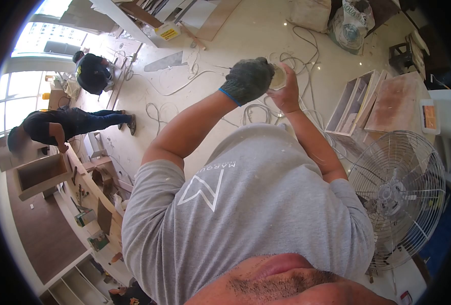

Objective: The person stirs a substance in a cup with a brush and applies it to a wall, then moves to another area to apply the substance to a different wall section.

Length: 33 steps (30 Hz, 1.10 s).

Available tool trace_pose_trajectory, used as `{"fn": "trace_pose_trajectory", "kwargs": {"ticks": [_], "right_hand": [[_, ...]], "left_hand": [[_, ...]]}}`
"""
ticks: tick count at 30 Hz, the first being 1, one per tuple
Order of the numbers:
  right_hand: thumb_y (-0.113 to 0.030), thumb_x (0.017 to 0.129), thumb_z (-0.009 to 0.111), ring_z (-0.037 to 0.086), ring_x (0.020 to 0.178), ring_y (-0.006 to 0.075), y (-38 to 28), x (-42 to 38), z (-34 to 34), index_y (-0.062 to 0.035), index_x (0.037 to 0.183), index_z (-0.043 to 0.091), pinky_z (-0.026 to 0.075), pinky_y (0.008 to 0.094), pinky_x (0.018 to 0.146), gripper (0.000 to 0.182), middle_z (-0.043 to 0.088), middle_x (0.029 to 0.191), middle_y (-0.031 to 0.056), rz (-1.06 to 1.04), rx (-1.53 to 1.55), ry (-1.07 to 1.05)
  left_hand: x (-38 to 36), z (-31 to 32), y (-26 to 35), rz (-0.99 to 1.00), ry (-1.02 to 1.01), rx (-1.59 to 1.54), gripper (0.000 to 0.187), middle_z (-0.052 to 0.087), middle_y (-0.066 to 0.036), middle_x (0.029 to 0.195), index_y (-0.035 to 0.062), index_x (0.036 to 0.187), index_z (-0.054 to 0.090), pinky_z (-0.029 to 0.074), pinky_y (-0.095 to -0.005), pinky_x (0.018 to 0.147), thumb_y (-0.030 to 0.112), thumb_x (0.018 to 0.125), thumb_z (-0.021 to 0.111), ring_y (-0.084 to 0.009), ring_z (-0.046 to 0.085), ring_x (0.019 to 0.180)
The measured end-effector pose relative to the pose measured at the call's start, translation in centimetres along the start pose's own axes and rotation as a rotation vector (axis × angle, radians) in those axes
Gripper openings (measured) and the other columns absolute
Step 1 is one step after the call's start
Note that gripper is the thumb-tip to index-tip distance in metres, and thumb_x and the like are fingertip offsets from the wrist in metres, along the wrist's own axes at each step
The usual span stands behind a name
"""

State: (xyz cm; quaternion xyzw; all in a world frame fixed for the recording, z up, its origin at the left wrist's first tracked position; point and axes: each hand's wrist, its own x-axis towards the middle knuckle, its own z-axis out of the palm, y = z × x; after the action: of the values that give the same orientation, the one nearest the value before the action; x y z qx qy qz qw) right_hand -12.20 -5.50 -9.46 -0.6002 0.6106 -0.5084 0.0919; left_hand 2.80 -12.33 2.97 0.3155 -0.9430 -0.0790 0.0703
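Note:
My left hand point(248, 80), in a dark knit glove with a blue cuff, is curled closed, its fingertips right at a round, pale yellowish thing point(278, 79) with a light rim. What sits inside the glove is hidden, though a thin dark tip point(222, 67) shows at its left side. My bare right hand point(286, 94) curves around the right side of the round thing, thumb and fingers against its edge. Both hands are held out in front of my chest, over a pale floor point(184, 101) strewn with cables point(314, 96).
A wire-cage fan point(393, 193) stands close at my right, near wooden boxes point(355, 101) and a white container point(441, 114). A filled sack point(351, 25) sits ahead. Left, one person point(93, 73) crouches and another point(57, 124) bends over a workbench point(90, 185) beside a drawer box point(42, 175).

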Motion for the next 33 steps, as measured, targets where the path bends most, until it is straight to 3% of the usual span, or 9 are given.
{"fn": "trace_pose_trajectory", "kwargs": {"ticks": [1, 2, 5, 9, 13, 17, 29, 30, 33], "right_hand": [[-0.025, 0.066, 0.097, 0.058, 0.123, 0.037, -0.2, -0.1, 0.1, -0.0046, 0.141, 0.045, 0.047, 0.0435, 0.107, 0.094, 0.058, 0.132, 0.0171, 0.0, 0.002, 0.006], [-0.026, 0.066, 0.097, 0.058, 0.123, 0.0371, -0.3, 0.0, 0.1, -0.0046, 0.142, 0.045, 0.047, 0.0436, 0.107, 0.095, 0.058, 0.132, 0.0172, -0.001, 0.005, 0.013], [-0.026, 0.065, 0.098, 0.058, 0.123, 0.0371, -0.1, -0.3, -0.3, -0.0044, 0.142, 0.044, 0.047, 0.0441, 0.107, 0.096, 0.057, 0.132, 0.0173, -0.025, -0.013, 0.001], [-0.026, 0.065, 0.098, 0.058, 0.123, 0.0369, -0.2, -0.6, 0.0, -0.0045, 0.142, 0.044, 0.047, 0.0443, 0.107, 0.096, 0.057, 0.133, 0.0175, -0.015, -0.002, -0.005], [-0.026, 0.065, 0.098, 0.057, 0.124, 0.0368, -0.3, -0.6, -0.3, -0.0046, 0.142, 0.044, 0.047, 0.044, 0.107, 0.096, 0.057, 0.133, 0.0174, -0.025, -0.026, -0.01], [-0.025, 0.065, 0.097, 0.057, 0.124, 0.037, -0.1, -0.9, -0.2, -0.0047, 0.142, 0.044, 0.047, 0.0441, 0.108, 0.096, 0.057, 0.133, 0.0174, -0.013, -0.022, -0.023], [-0.024, 0.065, 0.097, 0.055, 0.126, 0.0379, 0.3, -0.9, 0.4, -0.0045, 0.143, 0.043, 0.046, 0.0449, 0.109, 0.097, 0.056, 0.134, 0.0181, -0.013, -0.013, -0.043], [-0.024, 0.065, 0.097, 0.055, 0.126, 0.0379, 0.3, -0.9, 0.4, -0.0045, 0.143, 0.043, 0.046, 0.0449, 0.109, 0.097, 0.056, 0.134, 0.018, -0.006, -0.013, -0.046], [-0.025, 0.065, 0.097, 0.055, 0.126, 0.0378, 0.3, -0.8, 0.3, -0.0045, 0.143, 0.043, 0.046, 0.045, 0.109, 0.097, 0.056, 0.134, 0.0178, -0.002, -0.015, -0.058]], "left_hand": [[0.1, 0.0, 0.4, -0.022, -0.025, -0.011, 0.017, 0.07, -0.017, 0.093, 0.0089, 0.093, 0.072, 0.058, -0.0496, 0.071, 0.021, 0.092, 0.062, -0.0382, 0.072, 0.081], [-0.3, -0.1, 0.5, 0.098, -0.081, -0.013, 0.018, 0.07, -0.017, 0.094, 0.0087, 0.095, 0.072, 0.058, -0.05, 0.072, 0.023, 0.094, 0.06, -0.0381, 0.072, 0.081], [-0.7, -0.7, 1.0, 0.028, -0.174, -0.007, 0.018, 0.069, -0.017, 0.093, 0.0088, 0.094, 0.072, 0.058, -0.0502, 0.072, 0.023, 0.094, 0.06, -0.0382, 0.072, 0.081], [-0.6, -1.1, -0.3, 0.022, 0.023, -0.024, 0.02, 0.069, -0.017, 0.093, 0.0086, 0.095, 0.073, 0.058, -0.0507, 0.072, 0.024, 0.094, 0.06, -0.039, 0.073, 0.084], [-1.5, -0.9, 0.8, 0.037, -0.13, -0.02, 0.018, 0.069, -0.017, 0.092, 0.0088, 0.096, 0.072, 0.057, -0.0502, 0.071, 0.023, 0.095, 0.06, -0.0394, 0.072, 0.083], [-1.3, -0.6, -0.3, 0.011, -0.004, 0.005, 0.017, 0.069, -0.017, 0.092, 0.0092, 0.095, 0.072, 0.058, -0.0503, 0.072, 0.022, 0.094, 0.061, -0.04, 0.072, 0.082], [-1.9, 0.0, 0.4, -0.006, -0.106, 0.1, 0.014, 0.069, -0.018, 0.088, 0.009, 0.092, 0.071, 0.059, -0.0485, 0.068, 0.02, 0.092, 0.062, -0.0386, 0.072, 0.078], [-1.8, -0.3, -0.2, 0.001, 0.017, 0.032, 0.015, 0.069, -0.018, 0.088, 0.0085, 0.091, 0.071, 0.059, -0.048, 0.067, 0.02, 0.092, 0.062, -0.0382, 0.072, 0.078], [-2.0, 0.2, 0.0, 0.023, -0.101, 0.087, 0.015, 0.068, -0.018, 0.088, 0.008, 0.091, 0.07, 0.058, -0.049, 0.068, 0.02, 0.092, 0.062, -0.0382, 0.072, 0.077]]}}
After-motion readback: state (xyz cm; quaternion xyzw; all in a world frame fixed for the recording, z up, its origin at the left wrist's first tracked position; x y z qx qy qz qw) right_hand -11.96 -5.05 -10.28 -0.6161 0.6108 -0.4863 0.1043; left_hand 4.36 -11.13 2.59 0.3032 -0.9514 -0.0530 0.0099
